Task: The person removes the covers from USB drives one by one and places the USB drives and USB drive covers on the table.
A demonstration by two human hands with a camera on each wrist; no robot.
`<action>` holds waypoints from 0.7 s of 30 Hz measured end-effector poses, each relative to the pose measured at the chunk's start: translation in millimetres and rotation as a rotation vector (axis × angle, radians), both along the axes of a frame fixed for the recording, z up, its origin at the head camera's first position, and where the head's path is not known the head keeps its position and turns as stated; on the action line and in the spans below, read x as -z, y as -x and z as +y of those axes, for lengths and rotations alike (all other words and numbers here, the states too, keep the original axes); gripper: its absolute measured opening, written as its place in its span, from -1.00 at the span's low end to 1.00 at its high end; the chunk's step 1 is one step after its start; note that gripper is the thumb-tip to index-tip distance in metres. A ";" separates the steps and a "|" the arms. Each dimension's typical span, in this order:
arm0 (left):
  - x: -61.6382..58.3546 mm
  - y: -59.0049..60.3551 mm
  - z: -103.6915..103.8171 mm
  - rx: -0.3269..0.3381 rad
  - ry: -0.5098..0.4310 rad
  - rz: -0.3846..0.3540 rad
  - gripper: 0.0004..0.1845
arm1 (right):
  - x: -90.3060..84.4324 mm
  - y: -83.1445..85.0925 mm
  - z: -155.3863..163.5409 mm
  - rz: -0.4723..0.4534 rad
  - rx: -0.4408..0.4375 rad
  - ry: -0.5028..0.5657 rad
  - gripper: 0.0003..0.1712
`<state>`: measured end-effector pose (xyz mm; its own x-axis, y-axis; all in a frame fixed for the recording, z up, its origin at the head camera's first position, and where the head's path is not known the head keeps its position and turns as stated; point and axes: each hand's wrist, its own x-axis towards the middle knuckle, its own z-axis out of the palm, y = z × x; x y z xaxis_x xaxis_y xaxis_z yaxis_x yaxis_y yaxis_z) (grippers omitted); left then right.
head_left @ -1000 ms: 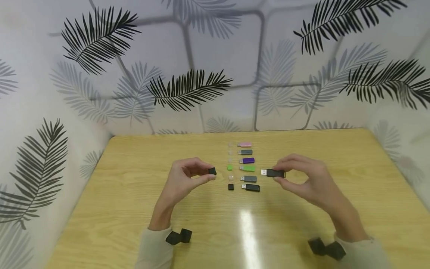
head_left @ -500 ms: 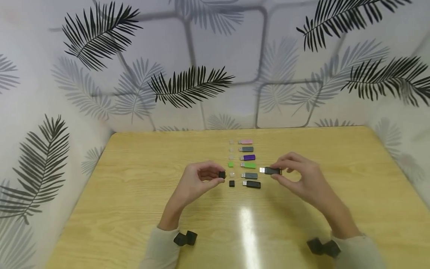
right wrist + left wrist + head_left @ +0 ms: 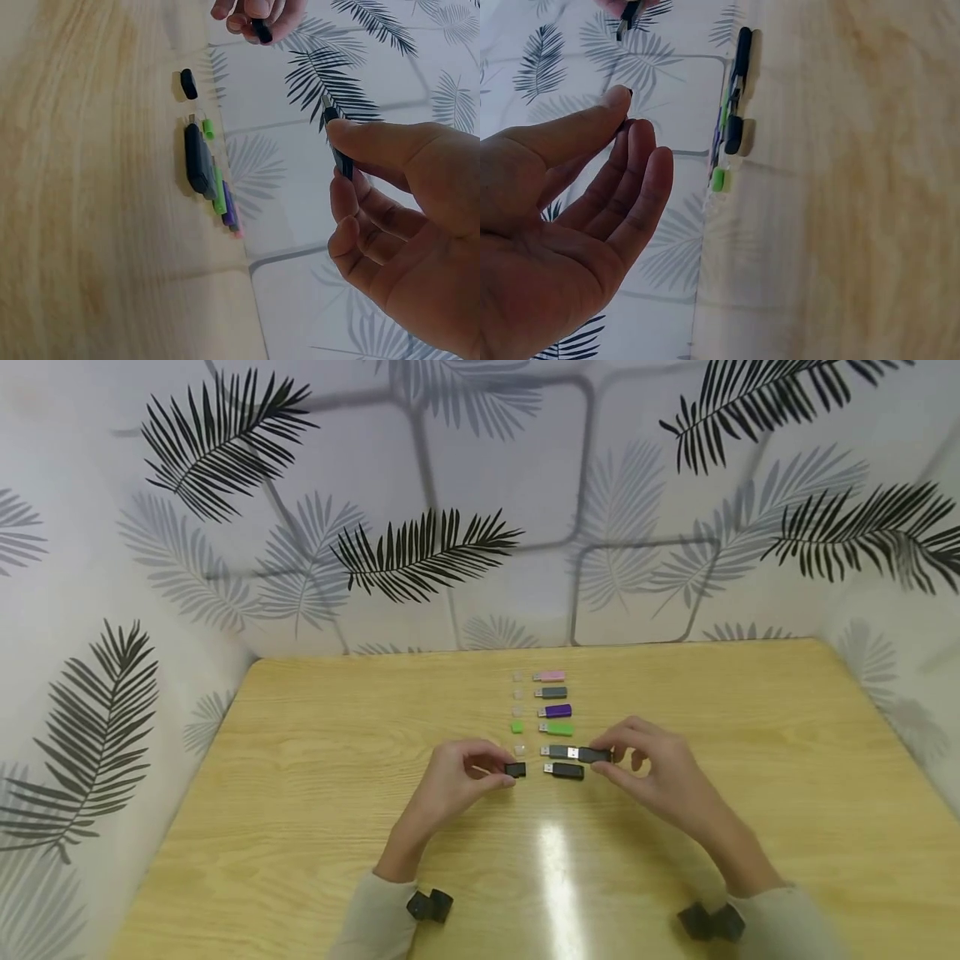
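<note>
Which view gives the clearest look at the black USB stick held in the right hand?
The head view: the black USB stick shows along its length, silver plug leftward, pinched by the right hand. The right wrist view shows the stick mostly covered by the fingers. The left wrist view catches only a blurred sliver at the top edge.
</note>
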<state>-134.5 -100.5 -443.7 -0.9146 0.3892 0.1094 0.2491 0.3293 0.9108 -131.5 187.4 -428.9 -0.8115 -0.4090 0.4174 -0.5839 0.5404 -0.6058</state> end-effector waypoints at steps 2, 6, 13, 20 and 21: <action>2.8 0.3 3.1 0.000 0.021 -0.006 -0.81 | 3.2 0.5 -1.7 -0.035 0.003 0.004 -0.74; 4.9 -0.5 8.1 -0.003 0.076 -0.012 -0.83 | 10.6 0.8 -5.8 -0.098 -0.004 0.015 -0.75; 9.0 -6.8 9.6 -0.016 0.125 -0.065 -0.86 | 24.4 -1.3 -12.9 -0.108 -0.021 -0.005 -0.77; 9.6 -7.6 13.0 -0.060 0.176 -0.075 -0.86 | 26.9 -2.7 -16.5 -0.235 0.029 -0.050 -0.78; 10.2 -7.4 13.7 -0.061 0.180 -0.077 -0.87 | 27.3 -3.0 -16.9 -0.248 0.034 -0.053 -0.78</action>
<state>-127.1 -86.9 -453.8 -0.9400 0.3399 -0.0283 0.1554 0.5009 0.8515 -128.5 170.5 -456.2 -0.9001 -0.3955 0.1828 -0.4020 0.5919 -0.6987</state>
